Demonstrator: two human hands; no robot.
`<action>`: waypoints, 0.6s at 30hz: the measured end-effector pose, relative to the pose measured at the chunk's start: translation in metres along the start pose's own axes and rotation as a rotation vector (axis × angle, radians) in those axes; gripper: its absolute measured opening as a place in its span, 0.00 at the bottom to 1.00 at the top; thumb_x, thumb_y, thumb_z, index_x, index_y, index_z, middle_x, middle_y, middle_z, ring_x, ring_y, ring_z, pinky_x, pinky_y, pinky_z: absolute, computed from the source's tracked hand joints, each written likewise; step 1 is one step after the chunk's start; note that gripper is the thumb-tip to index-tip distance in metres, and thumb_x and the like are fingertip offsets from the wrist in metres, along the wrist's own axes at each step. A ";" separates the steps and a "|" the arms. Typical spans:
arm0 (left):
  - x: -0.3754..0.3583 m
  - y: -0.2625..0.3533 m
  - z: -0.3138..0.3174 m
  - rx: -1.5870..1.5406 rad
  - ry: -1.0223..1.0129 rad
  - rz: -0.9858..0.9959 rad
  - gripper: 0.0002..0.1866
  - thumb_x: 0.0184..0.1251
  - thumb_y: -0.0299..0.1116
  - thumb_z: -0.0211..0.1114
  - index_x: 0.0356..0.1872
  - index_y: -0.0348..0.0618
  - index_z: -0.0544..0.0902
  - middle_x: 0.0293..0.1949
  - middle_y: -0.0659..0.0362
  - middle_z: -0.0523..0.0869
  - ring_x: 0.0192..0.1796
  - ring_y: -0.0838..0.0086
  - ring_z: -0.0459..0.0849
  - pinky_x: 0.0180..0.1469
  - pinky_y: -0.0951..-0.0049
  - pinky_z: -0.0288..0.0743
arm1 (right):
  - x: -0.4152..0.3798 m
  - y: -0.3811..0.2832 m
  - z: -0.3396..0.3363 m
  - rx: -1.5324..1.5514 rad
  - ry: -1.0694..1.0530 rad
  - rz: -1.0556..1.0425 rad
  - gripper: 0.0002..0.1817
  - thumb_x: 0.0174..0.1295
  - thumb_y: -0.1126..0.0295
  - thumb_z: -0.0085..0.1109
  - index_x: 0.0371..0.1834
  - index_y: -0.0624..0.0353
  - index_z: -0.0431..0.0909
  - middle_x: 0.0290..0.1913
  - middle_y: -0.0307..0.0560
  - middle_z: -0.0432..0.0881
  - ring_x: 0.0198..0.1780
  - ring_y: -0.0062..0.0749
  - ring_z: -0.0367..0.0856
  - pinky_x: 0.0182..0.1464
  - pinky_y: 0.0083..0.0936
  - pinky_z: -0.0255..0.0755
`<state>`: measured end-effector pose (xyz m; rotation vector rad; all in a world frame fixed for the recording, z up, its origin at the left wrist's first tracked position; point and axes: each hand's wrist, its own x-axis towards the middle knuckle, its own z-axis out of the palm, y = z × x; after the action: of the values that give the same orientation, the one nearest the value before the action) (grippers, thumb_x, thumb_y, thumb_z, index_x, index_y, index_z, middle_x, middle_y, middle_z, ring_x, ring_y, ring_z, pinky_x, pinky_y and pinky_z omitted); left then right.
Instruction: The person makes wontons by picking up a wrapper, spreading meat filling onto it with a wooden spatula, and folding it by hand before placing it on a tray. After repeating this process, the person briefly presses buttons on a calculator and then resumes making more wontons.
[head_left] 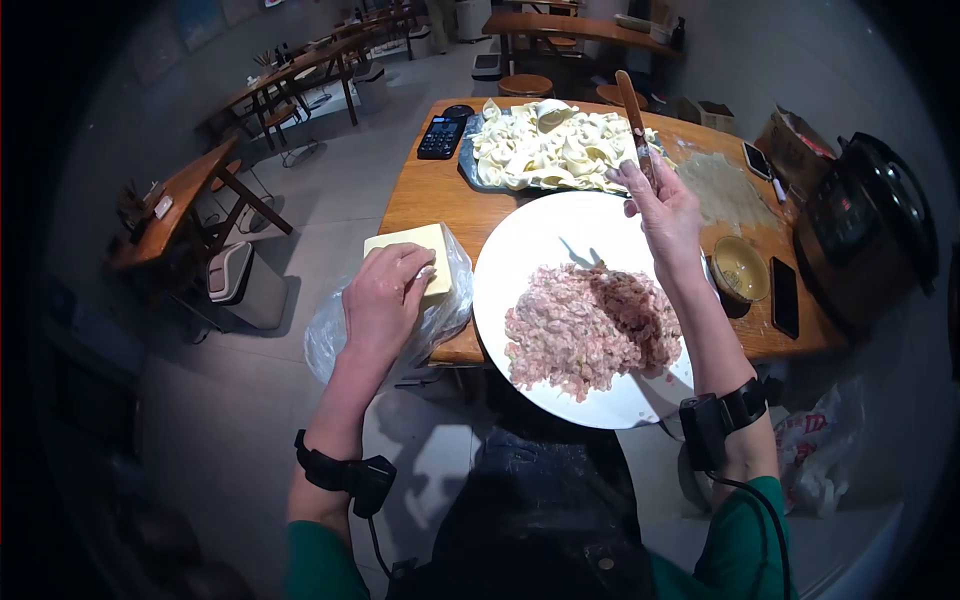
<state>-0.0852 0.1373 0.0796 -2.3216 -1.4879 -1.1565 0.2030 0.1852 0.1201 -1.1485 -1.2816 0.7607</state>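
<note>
My left hand (385,300) is on top of a stack of square, pale yellow wonton wrappers (437,240), its fingers bent and pinched at the top wrapper. A clear plastic bag (458,285) lies around the stack at the table's left edge. Raised over the right side of a big white plate (500,250), my right hand (668,215) is closed around a flat wooden stick (630,105), which points up. Pink minced meat filling (590,335) is heaped on the plate, partly in the hand's shadow. Behind the plate, folded wontons (550,145) are piled on a tray.
At the right stand a small yellow bowl (740,268), a black phone (785,298) and a dark rice cooker (865,220). A calculator (442,137) lies at the far left of the wooden table (420,200). A bin (245,285) stands on the floor at left.
</note>
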 end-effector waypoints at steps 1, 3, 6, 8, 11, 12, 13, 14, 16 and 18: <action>0.004 -0.008 -0.003 0.033 -0.059 -0.004 0.09 0.50 0.24 0.66 0.35 0.46 0.83 0.36 0.61 0.82 0.40 0.67 0.80 0.40 0.68 0.75 | -0.005 0.003 0.000 0.049 0.015 0.005 0.24 0.61 0.58 0.59 0.56 0.62 0.73 0.26 0.34 0.78 0.25 0.12 0.65 0.28 0.13 0.63; 0.010 -0.013 -0.007 0.054 -0.109 -0.008 0.07 0.51 0.25 0.66 0.33 0.46 0.83 0.35 0.61 0.82 0.39 0.67 0.80 0.40 0.68 0.75 | -0.031 0.009 -0.003 0.040 -0.048 0.029 0.25 0.64 0.61 0.55 0.61 0.63 0.68 0.31 0.37 0.82 0.24 0.10 0.64 0.27 0.11 0.62; 0.017 -0.016 -0.015 0.042 -0.228 -0.039 0.04 0.51 0.27 0.65 0.30 0.45 0.83 0.33 0.61 0.81 0.38 0.67 0.80 0.39 0.68 0.74 | -0.082 0.013 -0.013 0.062 -0.127 0.132 0.22 0.68 0.67 0.49 0.63 0.63 0.65 0.30 0.37 0.81 0.19 0.07 0.60 0.20 0.09 0.55; 0.021 -0.018 -0.021 0.020 -0.315 -0.056 0.04 0.52 0.31 0.64 0.29 0.46 0.83 0.31 0.60 0.81 0.38 0.67 0.80 0.39 0.67 0.74 | -0.111 0.030 -0.035 -0.062 -0.137 0.103 0.22 0.69 0.65 0.46 0.62 0.64 0.66 0.30 0.42 0.82 0.19 0.10 0.62 0.21 0.10 0.58; 0.023 -0.021 -0.024 0.079 -0.377 -0.041 0.04 0.53 0.31 0.63 0.28 0.47 0.83 0.32 0.60 0.81 0.38 0.66 0.81 0.39 0.67 0.74 | -0.148 0.035 -0.057 -0.046 -0.158 0.105 0.20 0.69 0.68 0.45 0.62 0.64 0.67 0.27 0.41 0.80 0.18 0.10 0.60 0.20 0.10 0.54; 0.023 -0.018 -0.022 0.131 -0.364 -0.004 0.04 0.55 0.31 0.60 0.26 0.45 0.82 0.31 0.59 0.80 0.39 0.65 0.80 0.39 0.65 0.73 | -0.155 0.034 -0.063 -0.066 -0.145 0.149 0.20 0.69 0.68 0.46 0.62 0.64 0.67 0.26 0.39 0.79 0.19 0.10 0.60 0.21 0.10 0.55; 0.022 -0.018 -0.020 0.140 -0.364 -0.013 0.04 0.55 0.31 0.60 0.26 0.45 0.82 0.31 0.59 0.80 0.39 0.65 0.80 0.39 0.65 0.73 | -0.161 0.034 -0.068 -0.089 -0.129 0.193 0.19 0.69 0.69 0.47 0.61 0.64 0.68 0.24 0.37 0.77 0.20 0.10 0.61 0.22 0.10 0.56; 0.022 -0.020 -0.017 0.178 -0.335 0.060 0.02 0.54 0.29 0.61 0.25 0.44 0.80 0.29 0.59 0.79 0.36 0.64 0.80 0.37 0.65 0.73 | -0.166 0.036 -0.073 -0.084 -0.136 0.194 0.19 0.69 0.69 0.47 0.61 0.64 0.68 0.24 0.37 0.77 0.20 0.10 0.61 0.22 0.10 0.56; 0.021 -0.020 -0.012 0.209 -0.284 0.170 0.03 0.54 0.27 0.61 0.26 0.42 0.75 0.25 0.56 0.76 0.32 0.61 0.79 0.36 0.63 0.72 | -0.174 0.038 -0.079 -0.089 -0.148 0.203 0.19 0.68 0.70 0.47 0.61 0.63 0.68 0.27 0.40 0.80 0.19 0.09 0.60 0.22 0.10 0.55; 0.022 -0.021 -0.010 0.214 -0.291 0.158 0.03 0.54 0.28 0.61 0.27 0.42 0.75 0.26 0.55 0.77 0.32 0.59 0.79 0.37 0.63 0.72 | -0.181 0.035 -0.084 -0.072 -0.169 0.223 0.19 0.68 0.71 0.47 0.61 0.63 0.68 0.28 0.40 0.81 0.20 0.08 0.59 0.22 0.09 0.55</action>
<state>-0.1036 0.1585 0.0960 -2.4785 -1.3999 -0.6081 0.2572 0.0095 0.0361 -1.3223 -1.3427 1.0001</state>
